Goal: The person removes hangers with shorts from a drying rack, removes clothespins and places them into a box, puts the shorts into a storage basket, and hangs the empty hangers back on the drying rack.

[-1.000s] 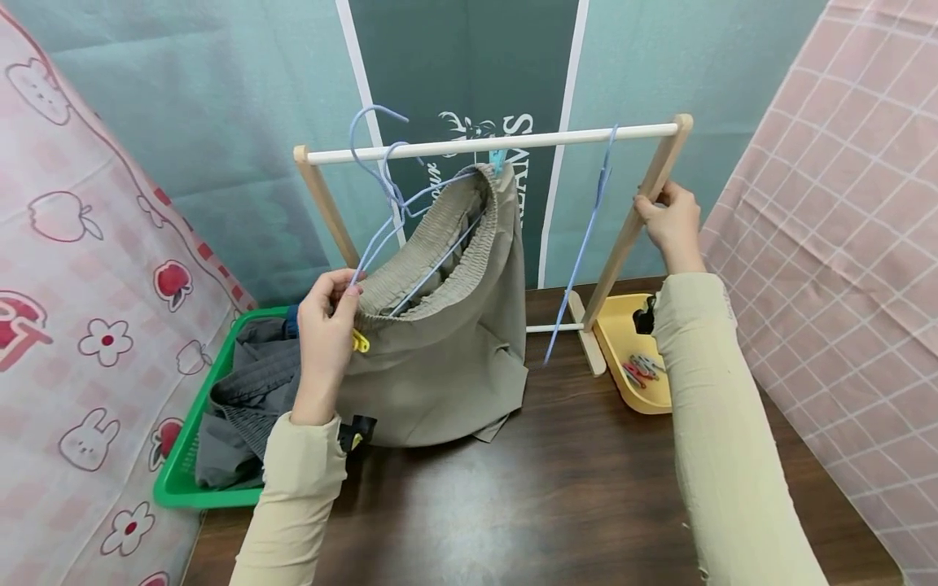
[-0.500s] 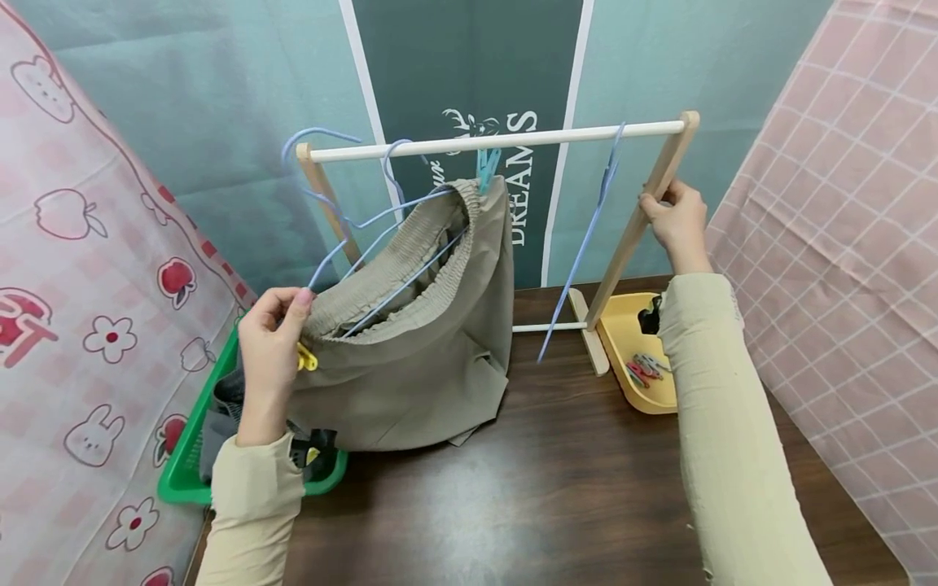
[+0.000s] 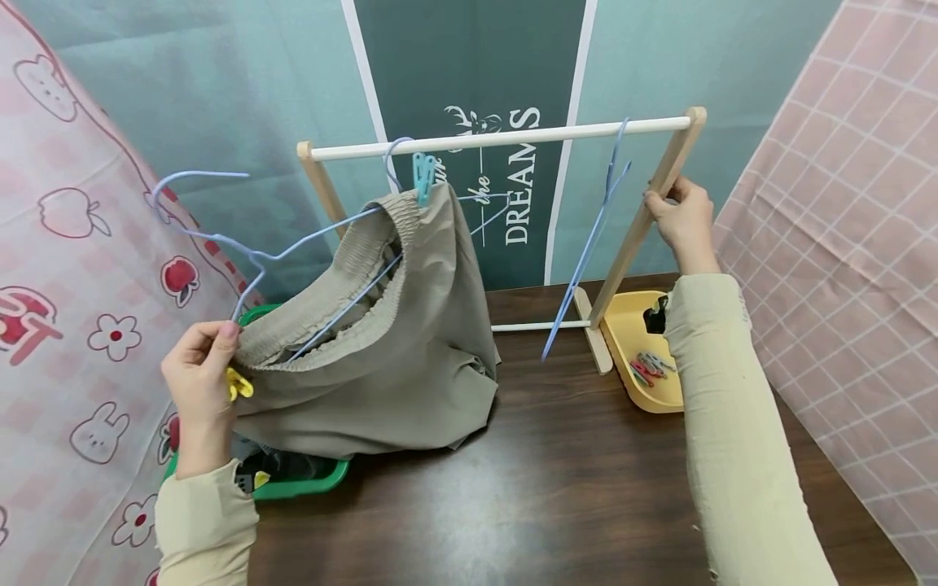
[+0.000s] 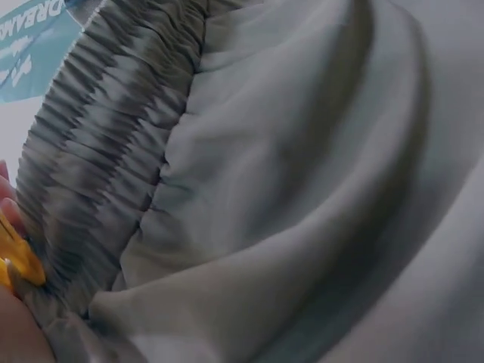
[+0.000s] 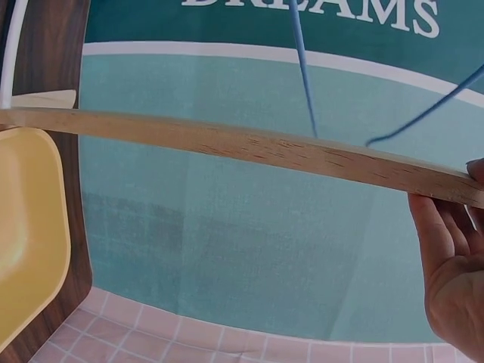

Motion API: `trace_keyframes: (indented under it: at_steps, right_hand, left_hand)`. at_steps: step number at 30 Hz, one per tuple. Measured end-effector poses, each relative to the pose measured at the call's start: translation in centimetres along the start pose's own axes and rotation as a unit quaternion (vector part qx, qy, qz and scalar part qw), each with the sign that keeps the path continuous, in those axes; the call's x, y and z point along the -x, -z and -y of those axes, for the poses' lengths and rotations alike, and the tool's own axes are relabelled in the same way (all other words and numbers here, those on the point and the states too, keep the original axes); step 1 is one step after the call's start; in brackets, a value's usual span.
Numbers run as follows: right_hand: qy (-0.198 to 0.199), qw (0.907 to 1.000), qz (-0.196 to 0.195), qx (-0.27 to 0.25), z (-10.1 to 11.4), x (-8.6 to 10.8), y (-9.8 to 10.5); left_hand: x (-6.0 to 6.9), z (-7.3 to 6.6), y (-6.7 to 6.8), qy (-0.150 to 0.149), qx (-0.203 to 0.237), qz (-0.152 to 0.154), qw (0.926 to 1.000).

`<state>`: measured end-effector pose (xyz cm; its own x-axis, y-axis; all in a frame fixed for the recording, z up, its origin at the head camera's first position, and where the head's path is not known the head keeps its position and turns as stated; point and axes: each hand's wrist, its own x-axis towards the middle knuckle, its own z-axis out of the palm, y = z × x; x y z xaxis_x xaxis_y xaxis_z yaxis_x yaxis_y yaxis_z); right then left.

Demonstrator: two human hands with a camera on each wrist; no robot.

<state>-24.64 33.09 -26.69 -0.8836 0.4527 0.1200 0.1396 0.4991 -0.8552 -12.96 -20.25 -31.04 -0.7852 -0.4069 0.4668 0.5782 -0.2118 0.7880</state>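
Note:
In the head view my left hand (image 3: 199, 382) pinches the lower left end of a blue wire hanger (image 3: 253, 258) together with the waistband of a grey-beige garment (image 3: 410, 358). The garment has a gathered elastic waist, and the hanger runs inside it. A yellow clothespin (image 3: 238, 384) sits at the waistband beside my fingers; a light-blue clothespin (image 3: 423, 175) grips the other side. The hanger's hook is off the rail, left of the rack. Gathered cloth fills the left wrist view. My right hand (image 3: 685, 221) holds the rack's right wooden post (image 5: 265, 151).
A white rail (image 3: 542, 137) tops the rack; another blue hanger (image 3: 595, 232) hangs at its right, and one hook (image 3: 396, 148) at its left. A yellow tray (image 3: 623, 313) holds several clothespins. Behind the garment stands a green basket (image 3: 296, 490) with dark clothes.
My left hand has moved left and down, carrying the hanger and garment away from the rail and in front of the green basket. The right hand stays on the post.

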Motion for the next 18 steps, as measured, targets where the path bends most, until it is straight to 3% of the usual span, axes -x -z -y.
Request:
trace_keyframes:
  at_steps: [4,8,14,18]
  right_hand:
    - [0.001,1.0000,0.001,0.001,0.1,0.2,0.0]
    - [0.000,1.0000,0.005,-0.002,0.0,0.2,0.0]
    - [-0.003,0.9999,0.013,-0.011,0.1,0.2,0.2]
    - [-0.004,0.9998,0.014,-0.011,0.1,0.3,0.3]
  left_hand:
    - [0.0,-0.2,1.4,-0.019,0.064,-0.022,0.9975]
    - [0.2,-0.7,2.8,-0.018,0.122,-0.056,0.9908]
    - [0.0,-2.1,5.0,0.011,0.147,-0.120,0.9819]
    - [-0.2,-2.9,6.1,0.038,0.164,-0.172,0.9707]
